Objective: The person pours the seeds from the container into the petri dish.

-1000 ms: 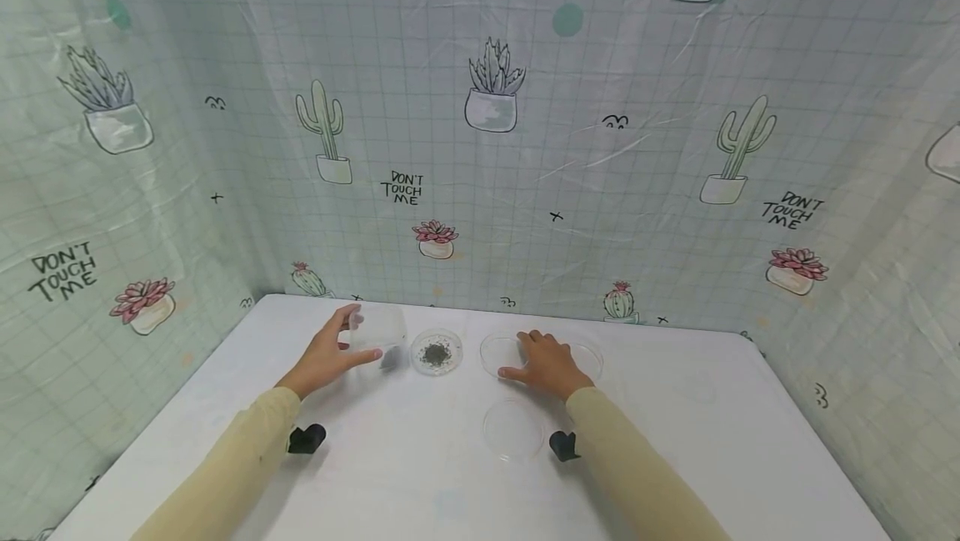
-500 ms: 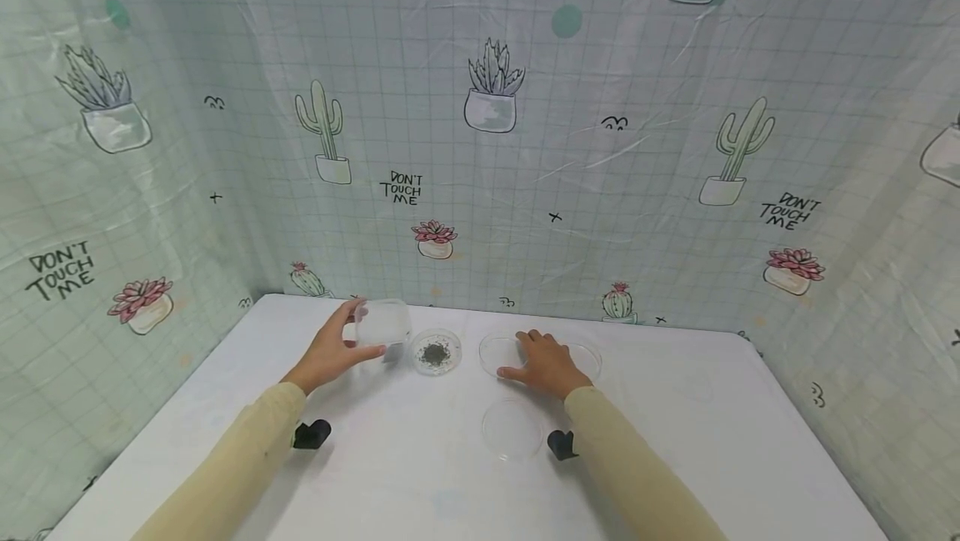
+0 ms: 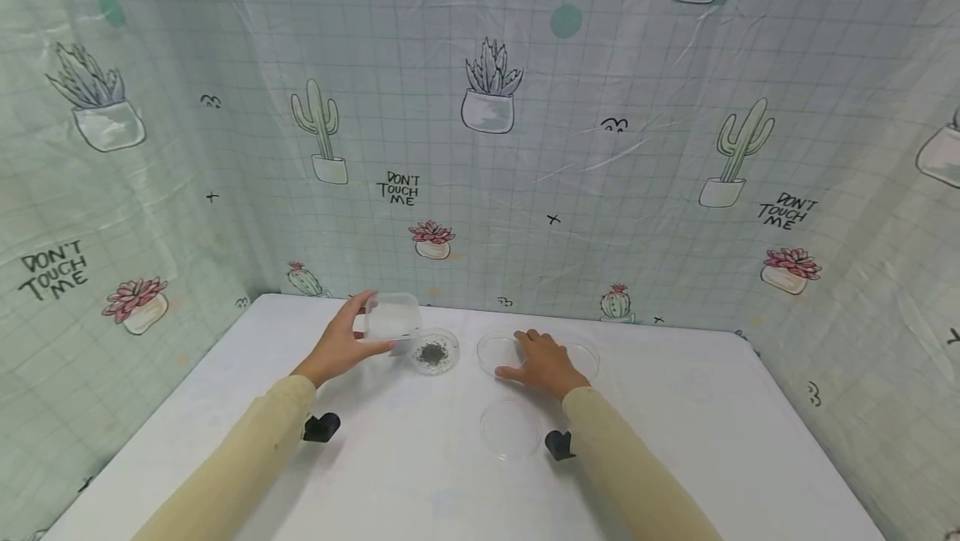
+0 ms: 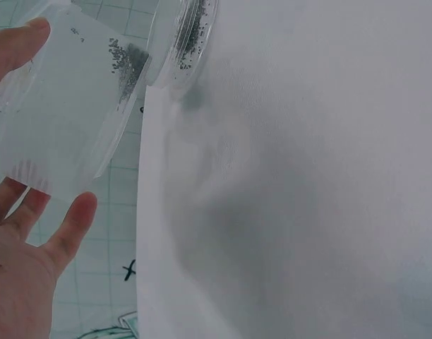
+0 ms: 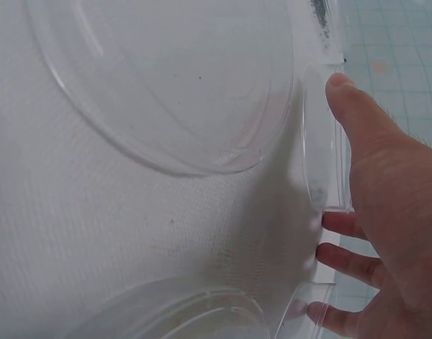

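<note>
Though the tilted container (image 4: 57, 116) looks clear, dark grains (image 4: 129, 65) crowd one edge.

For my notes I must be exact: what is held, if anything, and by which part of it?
The left hand holds a clear container by two opposite sides. Whether the right hand holds a clear dish cannot be told.

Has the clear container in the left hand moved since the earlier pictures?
Yes, the container has shifted right, nearer the unmoved dish of dark grains.
</note>
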Tool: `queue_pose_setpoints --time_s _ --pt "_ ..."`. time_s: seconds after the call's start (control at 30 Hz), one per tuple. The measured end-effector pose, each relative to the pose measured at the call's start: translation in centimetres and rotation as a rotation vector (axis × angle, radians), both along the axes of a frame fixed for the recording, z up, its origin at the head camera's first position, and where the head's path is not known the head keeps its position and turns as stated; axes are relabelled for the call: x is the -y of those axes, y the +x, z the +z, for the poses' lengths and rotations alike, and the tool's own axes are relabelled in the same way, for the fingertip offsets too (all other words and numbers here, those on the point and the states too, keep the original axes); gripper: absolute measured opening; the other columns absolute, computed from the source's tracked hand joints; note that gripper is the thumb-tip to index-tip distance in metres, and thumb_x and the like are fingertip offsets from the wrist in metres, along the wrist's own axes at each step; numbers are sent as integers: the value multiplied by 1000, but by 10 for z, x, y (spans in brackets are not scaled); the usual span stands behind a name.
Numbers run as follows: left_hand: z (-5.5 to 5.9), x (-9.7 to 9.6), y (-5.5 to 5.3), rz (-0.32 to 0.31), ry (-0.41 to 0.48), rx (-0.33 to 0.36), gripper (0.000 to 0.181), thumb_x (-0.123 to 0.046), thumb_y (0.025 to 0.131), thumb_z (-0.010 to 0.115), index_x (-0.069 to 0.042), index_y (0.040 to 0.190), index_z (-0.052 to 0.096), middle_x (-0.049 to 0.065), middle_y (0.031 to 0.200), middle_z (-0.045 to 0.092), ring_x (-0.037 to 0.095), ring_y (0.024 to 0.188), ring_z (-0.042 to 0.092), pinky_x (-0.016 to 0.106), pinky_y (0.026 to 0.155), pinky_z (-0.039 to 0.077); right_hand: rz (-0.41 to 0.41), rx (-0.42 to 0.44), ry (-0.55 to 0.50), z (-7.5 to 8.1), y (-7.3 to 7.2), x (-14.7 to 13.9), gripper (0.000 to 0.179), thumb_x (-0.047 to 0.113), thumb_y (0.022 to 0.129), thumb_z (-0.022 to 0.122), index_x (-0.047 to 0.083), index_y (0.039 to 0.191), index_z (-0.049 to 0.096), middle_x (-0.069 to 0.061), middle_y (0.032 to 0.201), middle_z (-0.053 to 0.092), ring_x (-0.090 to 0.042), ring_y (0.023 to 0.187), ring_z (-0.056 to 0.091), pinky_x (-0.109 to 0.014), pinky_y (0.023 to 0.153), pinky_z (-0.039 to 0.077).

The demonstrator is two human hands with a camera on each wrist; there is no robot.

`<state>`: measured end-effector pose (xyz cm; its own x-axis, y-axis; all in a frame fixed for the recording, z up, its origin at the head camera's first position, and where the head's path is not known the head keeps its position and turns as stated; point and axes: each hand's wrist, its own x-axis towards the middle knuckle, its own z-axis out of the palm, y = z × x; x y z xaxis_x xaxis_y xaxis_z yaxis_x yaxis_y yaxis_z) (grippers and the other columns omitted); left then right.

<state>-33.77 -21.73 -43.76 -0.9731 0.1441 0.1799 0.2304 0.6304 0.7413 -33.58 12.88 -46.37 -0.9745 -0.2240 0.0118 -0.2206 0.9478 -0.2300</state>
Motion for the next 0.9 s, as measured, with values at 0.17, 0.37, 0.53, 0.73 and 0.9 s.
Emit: queue_pose_setpoints --time_s 0.17,0.37,0.53,0.73,0.9 --pt "2 -6 -1 -7 -9 -15 97 -28 77 82 -16 153 22 16 152 32 36 137 34 53 101 48 6 -10 -8 -2 0 -1 87 65 79 66 7 140 48 -15 138 52 -36 124 51 -62 100 44" --pt "5 -14 -3 -22 -8 -31 98 -29 76 83 -17 153 23 14 153 32 35 136 36 52 100 49 7 -14 -10 -2 0 -2 86 65 78 66 7 140 48 -15 138 53 -36 125 51 -62 100 44" --pt "9 -21 -5 -44 -12 -40 96 -27 77 82 -16 152 24 14 154 30 35 136 35 52 101 49 3 -19 -8 -3 0 -2 87 66 78 66 7 139 48 -15 138 53 -36 125 51 -61 101 44" --pt "10 -27 -8 -63 -17 -38 96 -31 77 82 -19 152 25 12 154 29 33 137 35 51 101 48 -11 -15 6 -2 1 0 87 66 78 66 8 139 49 -14 137 53 -35 125 52 -59 102 44" --pt "12 -33 -9 -79 -15 -37 96 -31 77 82 -17 152 24 12 154 30 33 137 35 51 102 48 -12 -15 6 1 1 1 86 65 78 67 7 139 49 -15 136 54 -35 123 52 -59 102 44"
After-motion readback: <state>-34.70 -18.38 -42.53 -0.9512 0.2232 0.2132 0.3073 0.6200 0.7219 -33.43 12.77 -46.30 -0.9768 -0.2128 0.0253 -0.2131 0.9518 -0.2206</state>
